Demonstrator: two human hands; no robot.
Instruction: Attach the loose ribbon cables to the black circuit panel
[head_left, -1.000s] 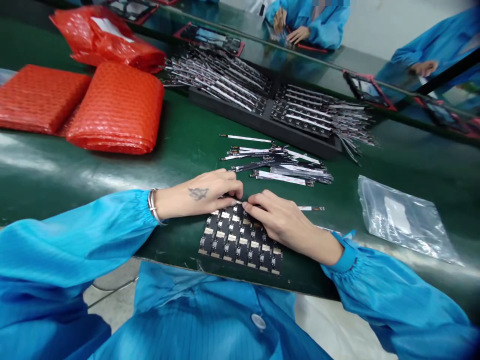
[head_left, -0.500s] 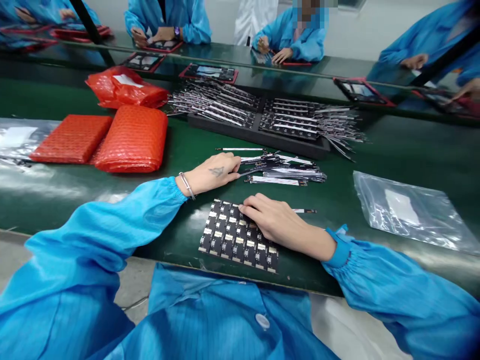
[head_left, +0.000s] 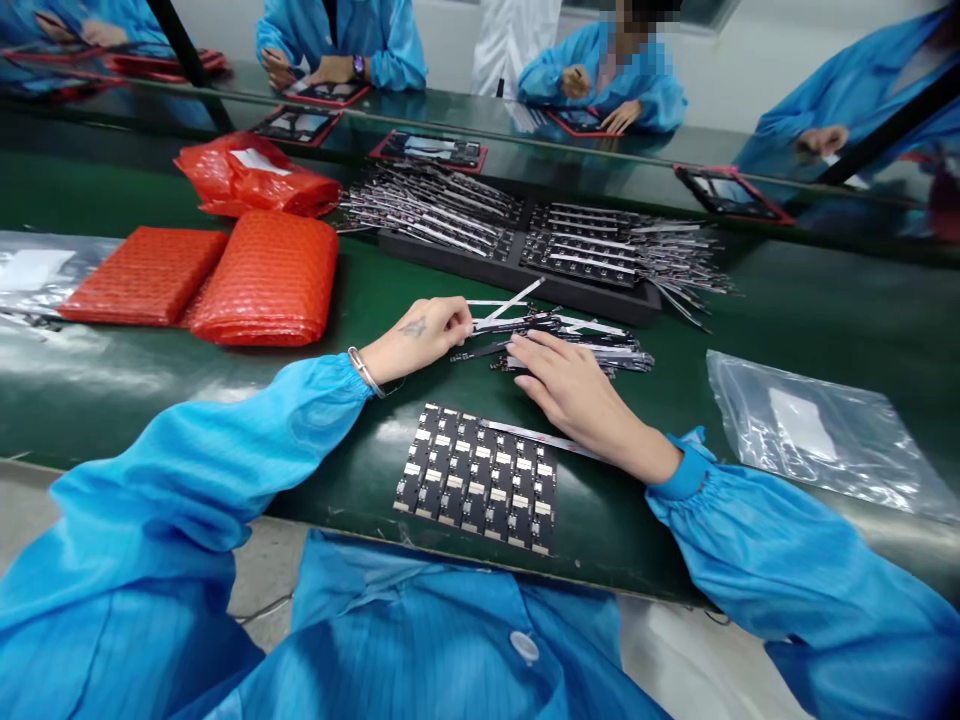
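My left hand [head_left: 424, 338] sits at the left end of a loose pile of black-and-white flex ribbon strips [head_left: 570, 343], its fingertips pinched on a white strip that angles up and away. My right hand [head_left: 570, 392] lies with fingers spread on the pile's near edge, holding nothing I can see. Below both hands, a black panel of small circuit boards [head_left: 476, 480] lies flat on the green bench top [head_left: 637, 530]. One long strip [head_left: 544, 440] rests along the panel's upper right edge, just under my right wrist.
Behind the pile, a black foam tray [head_left: 517, 265] holds many ribbon-tailed boards. Orange bubble bags [head_left: 262, 280] lie to the left, and a clear plastic bag [head_left: 814, 430] lies to the right. Co-workers in blue smocks [head_left: 600, 80] sit beyond a glass divider.
My right hand has moved up off the panel onto the pile. A long strip now lies along the panel's edge. My left hand has closed, and a white strip now angles up from its fingertips.
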